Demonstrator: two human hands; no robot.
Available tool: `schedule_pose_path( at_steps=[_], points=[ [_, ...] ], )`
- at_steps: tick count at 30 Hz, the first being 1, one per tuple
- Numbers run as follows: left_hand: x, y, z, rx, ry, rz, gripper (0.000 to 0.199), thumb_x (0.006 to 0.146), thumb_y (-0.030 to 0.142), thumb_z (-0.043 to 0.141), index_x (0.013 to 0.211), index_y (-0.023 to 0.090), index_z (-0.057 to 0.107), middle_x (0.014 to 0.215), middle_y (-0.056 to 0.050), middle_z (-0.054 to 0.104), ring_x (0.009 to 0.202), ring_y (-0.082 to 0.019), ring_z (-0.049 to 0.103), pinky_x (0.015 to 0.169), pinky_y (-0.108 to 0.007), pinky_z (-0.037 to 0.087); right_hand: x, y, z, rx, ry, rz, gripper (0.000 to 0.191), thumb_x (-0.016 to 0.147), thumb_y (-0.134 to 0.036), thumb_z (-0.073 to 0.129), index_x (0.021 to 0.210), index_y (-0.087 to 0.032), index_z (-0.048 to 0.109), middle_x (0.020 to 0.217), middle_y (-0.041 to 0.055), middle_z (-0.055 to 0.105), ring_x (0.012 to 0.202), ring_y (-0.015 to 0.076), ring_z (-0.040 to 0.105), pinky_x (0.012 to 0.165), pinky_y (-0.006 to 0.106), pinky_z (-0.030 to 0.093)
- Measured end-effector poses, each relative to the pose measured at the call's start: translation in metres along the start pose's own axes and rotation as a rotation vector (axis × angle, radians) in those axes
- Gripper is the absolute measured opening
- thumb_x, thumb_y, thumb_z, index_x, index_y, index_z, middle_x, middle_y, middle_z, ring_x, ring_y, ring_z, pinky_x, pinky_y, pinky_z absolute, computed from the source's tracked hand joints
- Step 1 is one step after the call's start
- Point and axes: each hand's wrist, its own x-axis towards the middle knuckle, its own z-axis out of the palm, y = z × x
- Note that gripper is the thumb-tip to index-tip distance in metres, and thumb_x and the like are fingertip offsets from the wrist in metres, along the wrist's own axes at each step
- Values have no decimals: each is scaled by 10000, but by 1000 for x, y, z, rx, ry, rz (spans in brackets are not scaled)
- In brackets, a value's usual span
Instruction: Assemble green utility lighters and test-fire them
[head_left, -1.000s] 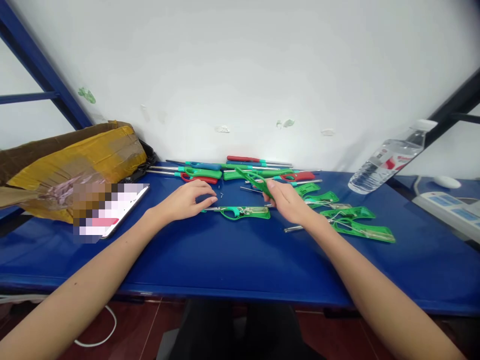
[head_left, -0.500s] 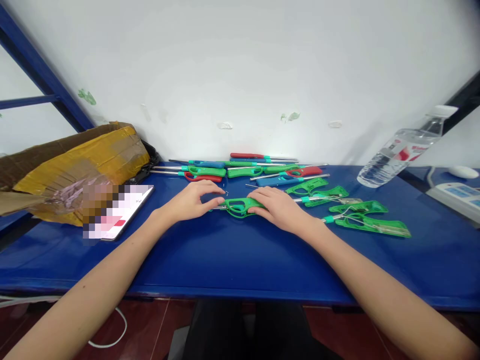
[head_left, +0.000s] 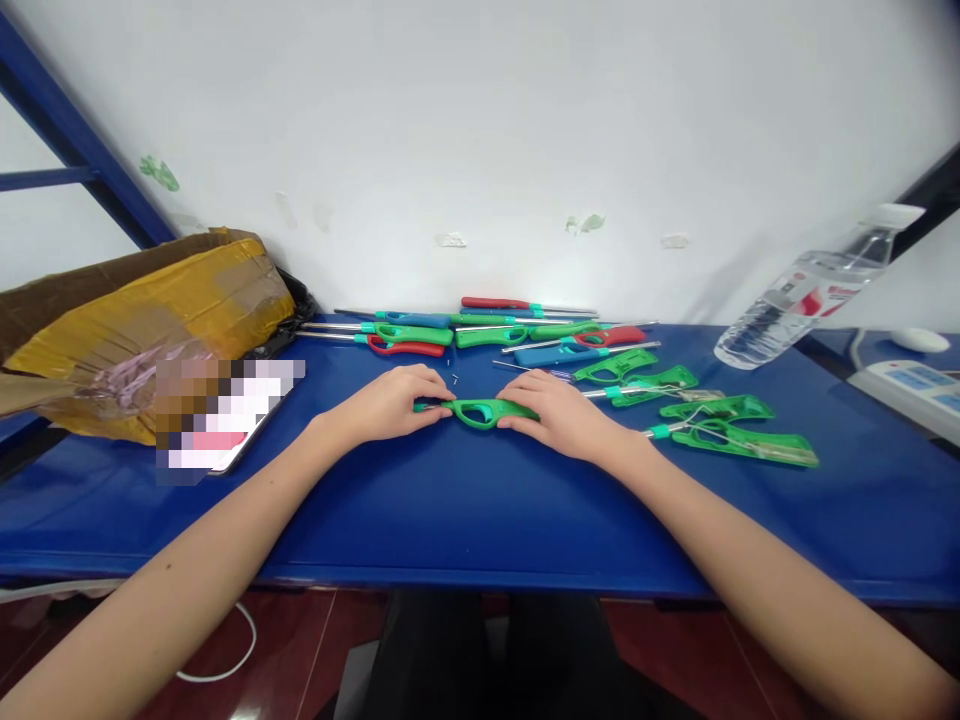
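Green utility lighter (head_left: pixel 463 412) on blue table (head_left: pixel 465 510), near side of far lighter row (head_left: pixel 491 338), L hand (head_left: pixel 394 404) pinching nozzle end (head_left: pixel 420 406), R hand (head_left: pixel 562 414) gripping handle (head_left: pixel 511 408); halves apparently being mated, calls for aligned edges & even pressure.

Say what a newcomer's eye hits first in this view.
Probably the green lighter at the middle of the blue table, with the left hand at its rod end and the right hand on its handle. Next, the opened green lighter shells to the right, then the big box with yellow tape at the far left and the tilted water bottle at the right.
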Motion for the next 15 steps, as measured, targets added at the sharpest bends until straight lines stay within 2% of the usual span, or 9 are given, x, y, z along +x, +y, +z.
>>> schedule_pose_path(
  at_steps=[10,15],
  points=[
    [0,2,4,27,29,-28,229,898,345,591,993,225,761,1035,-78,696,953,-231,642,862,-364,529,-2,2,-4,54,-52,9,361,975,-398,495,1237,-206,651,1213,125,653,1103,284,609,962,447,490],
    [2,16,7,28,47,-8,392,910,381,587,1262,216,638,1194,-88,644,1089,-246,603,950,-370,500,-3,3,-8,46,-77,47,366,962,-374,523,1257,-186,633,1183,131,666,1082,287,623,959,447,498]
  ],
)
